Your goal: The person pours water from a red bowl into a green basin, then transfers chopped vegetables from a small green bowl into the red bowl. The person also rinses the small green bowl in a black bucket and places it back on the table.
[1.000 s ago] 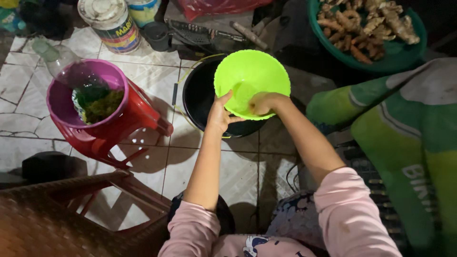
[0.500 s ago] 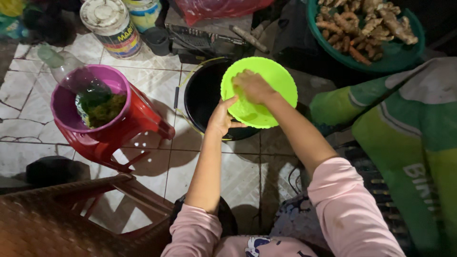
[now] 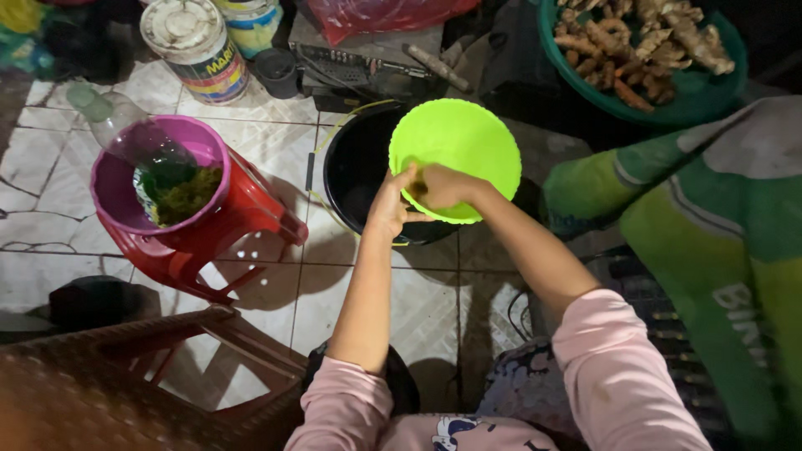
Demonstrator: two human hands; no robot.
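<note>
**A:** Where does the lime-green bowl sit against the two hands?

**B:** It is tilted above the black bucket. The left hand pinches its near rim from the left, thumb on the inside and the other fingers behind. The right hand lies inside the bowl, just right of the left one and touching the lower inner wall.

**A:** Working leftward out from that grip, what stands there?

**B:** Far left of the hands is a purple bowl with dark green leafy matter in it, resting on a red plastic stool. A clear plastic bottle leans into that bowl. Beyond it, up and left of the grip, is a round tin with a pale lid and a banded label of white, yellow, red and blue. A small dark cup stands just beside the tin.

**A:** And to the right of the grip?

**B:** Up and right is a green basin holding brownish knobbly roots. Directly right lies a green and yellow sack with a grey patch and pale lettering.

**A:** How closed are the hands?

**B:** The left is clamped on the rim. The right is curled loosely, fingers together against the bowl's inside; whether it holds something I cannot tell.
</note>
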